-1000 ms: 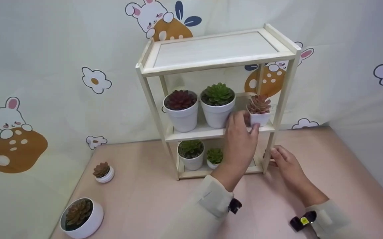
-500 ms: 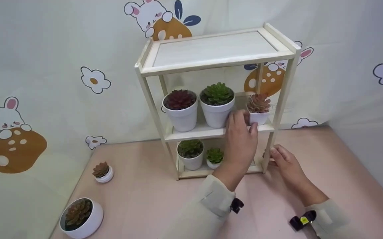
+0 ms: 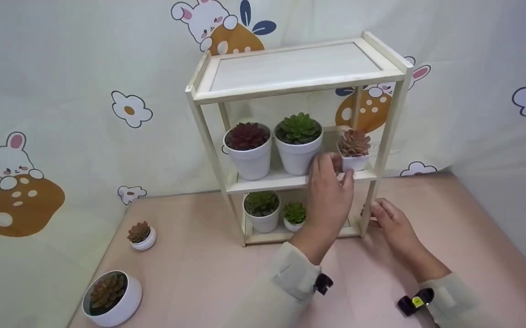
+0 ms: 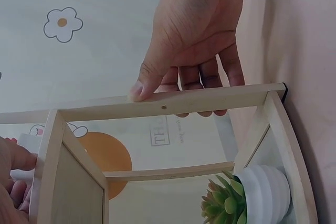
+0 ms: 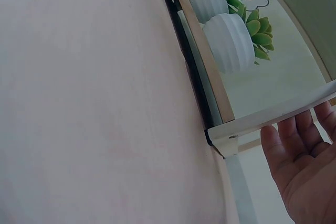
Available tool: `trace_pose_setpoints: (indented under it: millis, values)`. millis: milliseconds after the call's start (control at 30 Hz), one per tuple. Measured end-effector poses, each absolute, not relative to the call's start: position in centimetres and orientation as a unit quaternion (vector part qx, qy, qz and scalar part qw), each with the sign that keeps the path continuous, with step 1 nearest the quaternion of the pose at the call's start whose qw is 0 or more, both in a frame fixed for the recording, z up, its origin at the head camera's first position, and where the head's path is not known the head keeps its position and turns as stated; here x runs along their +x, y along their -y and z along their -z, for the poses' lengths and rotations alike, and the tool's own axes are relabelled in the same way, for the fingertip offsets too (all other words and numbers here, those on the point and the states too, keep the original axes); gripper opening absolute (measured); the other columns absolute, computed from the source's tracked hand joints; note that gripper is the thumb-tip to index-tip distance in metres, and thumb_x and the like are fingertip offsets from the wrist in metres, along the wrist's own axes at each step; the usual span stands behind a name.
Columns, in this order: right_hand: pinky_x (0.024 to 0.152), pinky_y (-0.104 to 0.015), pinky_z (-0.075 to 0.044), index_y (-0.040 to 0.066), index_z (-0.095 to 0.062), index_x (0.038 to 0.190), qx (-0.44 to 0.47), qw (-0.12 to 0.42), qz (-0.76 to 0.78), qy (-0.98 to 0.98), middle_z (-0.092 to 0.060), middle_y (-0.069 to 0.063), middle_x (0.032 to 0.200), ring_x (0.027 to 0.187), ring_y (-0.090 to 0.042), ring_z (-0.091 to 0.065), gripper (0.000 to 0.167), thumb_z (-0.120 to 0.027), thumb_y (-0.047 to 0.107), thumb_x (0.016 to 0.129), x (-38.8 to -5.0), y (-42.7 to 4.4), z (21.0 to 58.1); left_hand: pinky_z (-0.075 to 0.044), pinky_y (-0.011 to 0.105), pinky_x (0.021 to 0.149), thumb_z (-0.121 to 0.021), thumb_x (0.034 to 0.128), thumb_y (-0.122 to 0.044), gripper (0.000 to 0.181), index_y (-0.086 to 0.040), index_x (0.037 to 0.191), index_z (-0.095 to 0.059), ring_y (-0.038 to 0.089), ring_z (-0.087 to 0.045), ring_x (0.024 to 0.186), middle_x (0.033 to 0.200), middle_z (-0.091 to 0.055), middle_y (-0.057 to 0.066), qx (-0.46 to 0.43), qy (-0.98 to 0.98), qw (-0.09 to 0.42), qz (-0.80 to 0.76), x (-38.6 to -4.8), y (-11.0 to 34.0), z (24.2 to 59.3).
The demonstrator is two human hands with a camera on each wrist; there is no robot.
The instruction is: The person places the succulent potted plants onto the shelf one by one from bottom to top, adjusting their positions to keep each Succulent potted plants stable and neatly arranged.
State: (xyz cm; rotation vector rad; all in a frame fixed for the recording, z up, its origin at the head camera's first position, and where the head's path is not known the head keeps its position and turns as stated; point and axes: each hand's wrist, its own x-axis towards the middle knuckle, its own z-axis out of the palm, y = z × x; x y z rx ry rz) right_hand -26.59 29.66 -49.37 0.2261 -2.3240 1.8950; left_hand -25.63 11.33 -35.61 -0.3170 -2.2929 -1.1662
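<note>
On the middle tier of a pale wooden shelf (image 3: 285, 182), a pink succulent in a small white pot (image 3: 354, 161) stands at the right end. My left hand (image 3: 329, 200) holds this pot low down, thumb at its front and fingers at its left side, partly hidden. In the left wrist view, my left thumb (image 4: 22, 158) shows at the frame's edge beside the pot. My right hand (image 3: 395, 225) grips the shelf's right front post (image 4: 157, 106) near the bottom, its thumb on one side and fingers behind, also visible in the right wrist view.
Dark red (image 3: 248, 157) and green (image 3: 297, 157) potted succulents share the middle tier. Two green ones, larger (image 3: 263, 218) and smaller (image 3: 294, 214), stand on the bottom tier. On the table's left lie a small brown succulent (image 3: 142, 237) and a wide white pot (image 3: 121, 305).
The pink succulent's pot has shifted very slightly to the left with my left hand at it. My right hand stays on the post.
</note>
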Motion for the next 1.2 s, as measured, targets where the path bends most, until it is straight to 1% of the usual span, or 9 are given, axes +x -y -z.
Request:
trace_pose_setpoints:
  millis: [133, 367, 633, 800, 1000, 1100, 1200]
  values:
    - [0.094, -0.022, -0.059, -0.012, -0.055, 0.128, 0.075, 0.064, -0.625, 0.774, -0.067, -0.018, 0.114, 0.104, -0.005, -0.068, 0.045, -0.043, 0.029, 0.113, -26.6, -29.6, 49.3, -0.055, 0.023, 0.090, -0.077, 0.0950, -0.016, 0.028, -0.010, 0.114, -0.057, 0.015, -0.061, 0.102, 0.109, -0.060, 0.003, -0.122, 0.851, 0.282, 0.425, -25.4, -10.9, 35.9]
    - [0.096, -0.022, -0.058, -0.008, -0.055, 0.130, 0.070, 0.049, -0.619, 0.781, -0.065, -0.022, 0.120, 0.107, -0.005, -0.067, 0.051, -0.042, 0.038, 0.113, -26.5, -29.6, 49.3, -0.055, 0.025, 0.085, -0.075, 0.0962, -0.015, 0.026, -0.005, 0.114, -0.058, 0.016, -0.059, 0.097, 0.106, -0.060, 0.005, -0.136, 0.838, 0.300, 0.434, -25.0, -9.1, 36.3]
    - [0.097, -0.017, -0.055, -0.006, -0.054, 0.134, 0.063, 0.040, -0.606, 0.792, -0.062, -0.023, 0.128, 0.112, -0.003, -0.064, 0.059, -0.040, 0.047, 0.112, -26.4, -29.7, 49.3, -0.056, 0.029, 0.088, -0.073, 0.0964, -0.014, 0.026, -0.003, 0.115, -0.058, 0.017, -0.060, 0.099, 0.106, -0.061, 0.007, -0.130, 0.829, 0.305, 0.450, -24.1, -6.2, 36.2]
    - [0.098, -0.017, -0.055, -0.006, -0.053, 0.135, 0.062, 0.039, -0.605, 0.793, -0.062, -0.024, 0.130, 0.112, -0.001, -0.064, 0.059, -0.039, 0.046, 0.112, -26.3, -29.8, 49.2, -0.058, 0.029, 0.090, -0.071, 0.0981, -0.015, 0.026, -0.003, 0.118, -0.058, 0.016, -0.060, 0.102, 0.109, -0.062, 0.008, -0.124, 0.829, 0.293, 0.460, -23.2, -4.3, 36.3]
    - [0.097, -0.018, -0.056, -0.008, -0.054, 0.132, 0.068, 0.048, -0.605, 0.792, -0.064, -0.022, 0.125, 0.110, -0.003, -0.065, 0.056, -0.040, 0.042, 0.113, -26.3, -29.7, 49.2, -0.060, 0.032, 0.093, -0.069, 0.0995, -0.014, 0.026, -0.004, 0.121, -0.058, 0.017, -0.062, 0.103, 0.111, -0.061, 0.006, -0.112, 0.829, 0.295, 0.462, -22.2, -1.4, 36.7]
    - [0.097, -0.018, -0.056, -0.008, -0.055, 0.132, 0.068, 0.047, -0.607, 0.790, -0.064, -0.021, 0.125, 0.110, -0.003, -0.065, 0.055, -0.040, 0.041, 0.113, -26.3, -29.6, 49.2, -0.060, 0.031, 0.092, -0.069, 0.1002, -0.014, 0.027, -0.004, 0.123, -0.057, 0.016, -0.062, 0.103, 0.112, -0.061, 0.005, -0.105, 0.833, 0.299, 0.454, -21.7, 0.3, 37.2]
    - [0.099, -0.019, -0.055, -0.007, -0.054, 0.134, 0.062, 0.042, -0.611, 0.788, -0.063, -0.020, 0.127, 0.112, -0.002, -0.065, 0.056, -0.040, 0.044, 0.112, -26.3, -29.6, 49.2, -0.060, 0.030, 0.091, -0.068, 0.1003, -0.014, 0.027, -0.004, 0.123, -0.056, 0.017, -0.062, 0.104, 0.112, -0.060, 0.006, -0.105, 0.835, 0.310, 0.442, -21.2, 1.8, 37.8]
